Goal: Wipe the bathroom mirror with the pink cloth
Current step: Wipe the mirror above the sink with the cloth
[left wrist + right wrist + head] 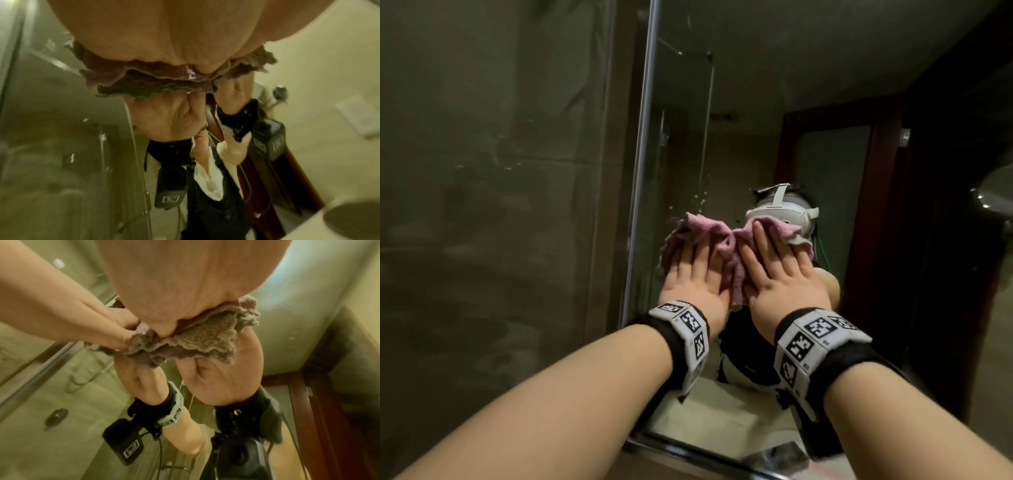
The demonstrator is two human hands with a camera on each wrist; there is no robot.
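Observation:
The pink cloth [726,251] is spread and bunched against the bathroom mirror [739,130], near its left edge. My left hand [690,274] lies flat on the cloth's left part, fingers straight and pointing up. My right hand [777,270] presses flat on its right part, next to the left hand. In the left wrist view the cloth [144,78] shows under my left hand [144,37] with its reflection below. In the right wrist view the cloth [195,340] lies under my right hand [185,288].
A metal frame strip [640,164] bounds the mirror on the left, beside a dark tiled wall [482,205]. The mirror's lower edge [705,455] runs just below my forearms. A wooden door frame [873,205] and my own reflection show in the glass.

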